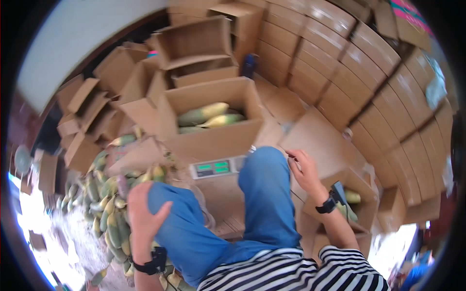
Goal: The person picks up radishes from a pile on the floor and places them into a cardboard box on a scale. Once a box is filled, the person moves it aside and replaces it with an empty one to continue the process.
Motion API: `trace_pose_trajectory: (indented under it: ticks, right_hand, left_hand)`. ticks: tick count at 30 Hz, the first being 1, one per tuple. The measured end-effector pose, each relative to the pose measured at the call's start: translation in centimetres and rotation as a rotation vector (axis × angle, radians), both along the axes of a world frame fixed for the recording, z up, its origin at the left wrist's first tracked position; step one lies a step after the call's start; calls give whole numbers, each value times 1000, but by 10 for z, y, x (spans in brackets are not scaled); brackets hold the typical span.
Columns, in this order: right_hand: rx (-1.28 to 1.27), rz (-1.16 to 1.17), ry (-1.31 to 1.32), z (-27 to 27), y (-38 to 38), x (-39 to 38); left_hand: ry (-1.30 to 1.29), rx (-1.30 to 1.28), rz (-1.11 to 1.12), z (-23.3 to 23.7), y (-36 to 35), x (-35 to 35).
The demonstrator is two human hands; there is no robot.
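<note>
My left hand (142, 220) is beside my left knee with its thumb spread from the fingers, next to a heap of long green-and-yellow gourd-like fruits (112, 228). Nothing shows in its grasp. My right hand (305, 170) hovers right of my other knee, fingers loosely bent and apart; a small dark patch at its fingertips is too blurred to name. Ahead of me an open cardboard box (213, 140) holds several of the fruits (206, 114). Close in front of it is a scale display (216, 168) with lit green digits.
Stacked cartons (335, 68) form a wall along the right. Open boxes (194, 43) crowd the back and left. By my right forearm stands another open carton (366, 206) with fruit and a dark device inside or at its edge. A dark blue bottle (249, 65) stands behind the front box.
</note>
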State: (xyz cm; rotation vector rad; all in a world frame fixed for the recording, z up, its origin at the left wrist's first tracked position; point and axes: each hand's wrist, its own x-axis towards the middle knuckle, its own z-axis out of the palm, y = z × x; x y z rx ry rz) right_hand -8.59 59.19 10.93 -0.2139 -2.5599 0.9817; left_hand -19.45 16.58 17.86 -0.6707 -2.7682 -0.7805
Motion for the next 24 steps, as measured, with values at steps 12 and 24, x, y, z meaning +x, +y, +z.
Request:
trace_pose_trajectory:
  ticks: [12, 24]
  right_hand:
    - [-1217, -778, -437, -184, -16, 219]
    - [-1876, -996, 278, -224, 30, 188]
  left_hand:
    - [15, -94, -132, -8, 24, -16]
    - [20, -131, -100, -8, 25, -14]
